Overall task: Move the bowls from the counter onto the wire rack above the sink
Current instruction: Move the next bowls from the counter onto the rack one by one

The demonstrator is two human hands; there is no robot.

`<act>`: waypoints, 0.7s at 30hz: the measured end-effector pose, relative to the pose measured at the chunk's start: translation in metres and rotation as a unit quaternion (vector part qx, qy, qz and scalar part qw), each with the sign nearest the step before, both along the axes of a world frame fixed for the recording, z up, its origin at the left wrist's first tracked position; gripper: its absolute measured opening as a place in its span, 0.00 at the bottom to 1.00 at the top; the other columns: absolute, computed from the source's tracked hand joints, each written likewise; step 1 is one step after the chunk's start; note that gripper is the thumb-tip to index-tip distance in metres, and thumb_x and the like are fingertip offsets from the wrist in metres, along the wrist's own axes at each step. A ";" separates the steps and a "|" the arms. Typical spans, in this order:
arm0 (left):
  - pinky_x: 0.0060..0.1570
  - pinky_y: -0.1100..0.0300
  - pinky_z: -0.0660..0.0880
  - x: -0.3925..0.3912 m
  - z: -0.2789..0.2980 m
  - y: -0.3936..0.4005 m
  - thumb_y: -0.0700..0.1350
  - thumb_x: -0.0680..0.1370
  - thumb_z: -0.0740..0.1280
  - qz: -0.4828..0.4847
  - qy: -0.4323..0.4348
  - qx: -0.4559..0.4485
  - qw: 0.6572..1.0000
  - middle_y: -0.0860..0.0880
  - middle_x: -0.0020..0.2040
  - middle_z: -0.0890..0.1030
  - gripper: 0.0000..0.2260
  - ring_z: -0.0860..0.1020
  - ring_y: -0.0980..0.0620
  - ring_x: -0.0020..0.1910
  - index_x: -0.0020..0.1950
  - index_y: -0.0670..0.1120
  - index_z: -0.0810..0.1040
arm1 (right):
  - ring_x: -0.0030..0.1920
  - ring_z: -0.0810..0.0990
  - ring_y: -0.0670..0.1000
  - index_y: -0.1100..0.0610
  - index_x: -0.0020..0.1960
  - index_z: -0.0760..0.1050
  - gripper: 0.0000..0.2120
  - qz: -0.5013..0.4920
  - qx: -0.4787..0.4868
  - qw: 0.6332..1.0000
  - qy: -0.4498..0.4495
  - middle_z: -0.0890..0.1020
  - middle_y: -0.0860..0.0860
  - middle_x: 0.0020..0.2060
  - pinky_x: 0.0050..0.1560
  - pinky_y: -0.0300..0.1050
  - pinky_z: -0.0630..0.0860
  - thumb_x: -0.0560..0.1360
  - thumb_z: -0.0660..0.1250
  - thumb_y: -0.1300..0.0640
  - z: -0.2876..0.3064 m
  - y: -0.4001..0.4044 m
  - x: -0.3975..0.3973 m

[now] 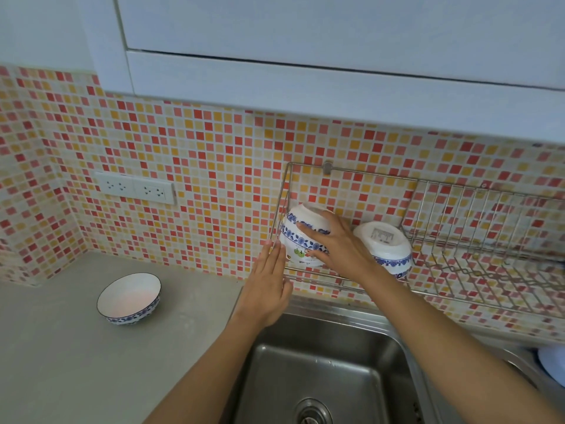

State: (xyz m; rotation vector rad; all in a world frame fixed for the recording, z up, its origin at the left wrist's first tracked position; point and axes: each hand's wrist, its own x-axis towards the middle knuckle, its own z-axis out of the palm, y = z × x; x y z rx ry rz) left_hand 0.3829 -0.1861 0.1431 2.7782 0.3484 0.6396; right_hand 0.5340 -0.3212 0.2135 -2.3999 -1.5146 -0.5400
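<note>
A steel wire rack (458,240) hangs on the tiled wall above the sink. At its left end a stack of two upturned white bowls with blue floral bands (298,237) leans on the wires, and my right hand (336,243) grips its side. Another upturned blue-banded bowl (385,246) rests in the rack just to the right. My left hand (269,286) is flat with fingers straight, touching the rack's left front edge beside the stack. One shallow white bowl with a blue rim (130,298) stands upright on the grey counter (61,362) at left.
A stainless sink (321,371) with a drain lies below my arms. The rack's right part has upright plate dividers (477,218). A double wall socket (136,188) sits at left, white cabinets (305,41) hang overhead, and a pale object (550,362) shows at the right edge.
</note>
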 end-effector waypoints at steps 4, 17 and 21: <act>0.72 0.58 0.37 0.000 -0.001 0.000 0.57 0.78 0.42 0.000 -0.007 0.000 1.000 0.53 0.77 0.41 0.29 0.33 0.57 0.73 0.77 0.49 0.41 | 0.76 0.51 0.48 0.40 0.74 0.64 0.35 0.009 0.063 0.994 0.084 0.52 0.42 0.77 0.73 0.46 0.59 0.73 0.73 0.61 -0.008 -0.003 -0.007; 0.70 0.54 0.31 0.005 0.017 0.000 0.59 0.79 0.37 0.018 -0.016 0.065 0.998 0.51 0.77 0.42 0.28 0.36 0.52 0.74 0.77 0.49 0.43 | 0.70 0.70 0.53 0.43 0.78 0.45 0.47 -0.136 0.150 0.940 0.276 0.62 0.49 0.76 0.66 0.56 0.73 0.72 0.73 0.48 -0.015 -0.006 -0.024; 0.72 0.45 0.35 0.024 0.051 0.010 0.54 0.82 0.46 0.014 -0.031 0.110 0.993 0.48 0.78 0.49 0.24 0.44 0.47 0.76 0.77 0.50 0.47 | 0.61 0.78 0.55 0.44 0.75 0.53 0.43 -0.165 0.179 0.918 0.312 0.77 0.49 0.65 0.59 0.54 0.78 0.68 0.74 0.42 -0.016 -0.006 -0.023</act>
